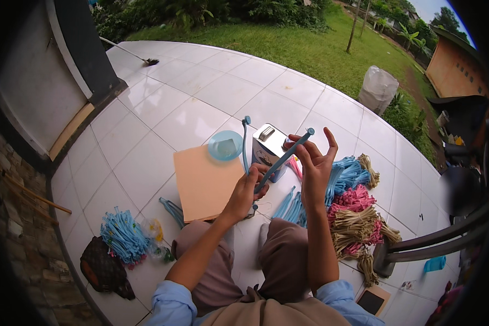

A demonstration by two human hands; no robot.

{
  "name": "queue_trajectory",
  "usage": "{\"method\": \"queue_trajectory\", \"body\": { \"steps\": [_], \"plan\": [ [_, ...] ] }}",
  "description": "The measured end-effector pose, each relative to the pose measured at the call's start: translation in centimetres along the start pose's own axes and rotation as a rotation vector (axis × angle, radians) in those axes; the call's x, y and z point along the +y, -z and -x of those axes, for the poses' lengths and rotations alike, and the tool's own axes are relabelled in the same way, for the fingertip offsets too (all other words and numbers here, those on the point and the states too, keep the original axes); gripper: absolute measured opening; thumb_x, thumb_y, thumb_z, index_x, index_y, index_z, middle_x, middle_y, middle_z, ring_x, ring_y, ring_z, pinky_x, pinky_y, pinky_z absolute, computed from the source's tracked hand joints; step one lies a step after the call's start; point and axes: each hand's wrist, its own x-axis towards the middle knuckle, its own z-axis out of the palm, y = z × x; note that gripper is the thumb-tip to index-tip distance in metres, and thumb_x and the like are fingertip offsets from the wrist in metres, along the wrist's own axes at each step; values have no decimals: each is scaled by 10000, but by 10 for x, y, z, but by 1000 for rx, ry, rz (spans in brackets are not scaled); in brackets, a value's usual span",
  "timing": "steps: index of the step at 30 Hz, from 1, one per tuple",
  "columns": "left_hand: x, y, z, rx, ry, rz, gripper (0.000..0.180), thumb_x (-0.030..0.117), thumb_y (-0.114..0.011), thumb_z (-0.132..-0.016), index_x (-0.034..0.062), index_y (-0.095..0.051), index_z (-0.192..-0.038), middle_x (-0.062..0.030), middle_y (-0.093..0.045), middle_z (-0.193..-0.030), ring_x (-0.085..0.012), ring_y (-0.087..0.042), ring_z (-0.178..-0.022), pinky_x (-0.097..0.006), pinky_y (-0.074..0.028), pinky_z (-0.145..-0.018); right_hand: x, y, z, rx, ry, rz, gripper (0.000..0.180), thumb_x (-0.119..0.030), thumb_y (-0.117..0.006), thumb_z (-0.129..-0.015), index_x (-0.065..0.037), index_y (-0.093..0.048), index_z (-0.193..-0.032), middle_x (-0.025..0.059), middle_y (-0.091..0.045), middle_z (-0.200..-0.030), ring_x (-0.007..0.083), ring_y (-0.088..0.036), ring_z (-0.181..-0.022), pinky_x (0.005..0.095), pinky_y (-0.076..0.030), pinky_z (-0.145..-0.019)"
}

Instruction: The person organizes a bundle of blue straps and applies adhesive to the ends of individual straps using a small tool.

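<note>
My left hand is closed round thin blue cords over my lap. A straight, thick blue cord slants up to the right from it, ending in a round knob. A second, thinner cord bends upward to a knob of its own. My right hand has its thumb and fingers on the straight cord below its knob, with the outer fingers raised. Beneath my hands lies a peach-coloured board. A light blue round dish rests at its far edge, beside a rectangular tin partly hidden by my hands.
Bundles of blue cords, pink cords and beige cords are heaped on my right. Another blue bundle lies left, beside a dark bag. A chair leg juts in at right. A whitish sack stands by the grass.
</note>
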Motion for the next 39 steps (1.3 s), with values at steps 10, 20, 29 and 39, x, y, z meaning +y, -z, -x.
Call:
{"method": "queue_trajectory", "body": {
  "steps": [10,20,29,39],
  "plan": [
    [-12,-13,-11,418,-381,-173,400,328,-270,-993,37,-542,-952,-72,-574,-900,-95,-527,-666,-213,-434,-603,34,-23,29,-16,-199,1,617,-184,-423,-950,-107,34,-1357,209,-553,-1146,230,-578,-999,341,-481,-853],
    [0,-8,-6,423,-279,-43,284,262,-395,-971,26,-545,-1016,-46,-592,-876,-96,-584,-730,-223,-466,-543,41,-30,42,-51,-353,-90,686,-93,-464,-922,-74,51,-1375,173,-522,-1186,211,-559,-1032,317,-477,-858],
    [-1,6,-1,416,-198,-241,277,302,-379,-975,37,-463,-974,-60,-574,-780,-113,-569,-695,-240,-433,-547,32,-31,31,-74,-310,-28,741,-48,-549,-842,-61,-17,-1357,167,-578,-1083,209,-560,-992,352,-399,-923],
    [-6,75,-7,271,-45,-61,213,62,-568,-866,55,-356,-886,-47,-530,-834,-68,-494,-584,-219,-418,-514,74,-15,3,-257,-538,109,710,-155,-549,-871,-35,-53,-1365,189,-517,-1199,215,-533,-1055,309,-441,-821]
  ]
}}
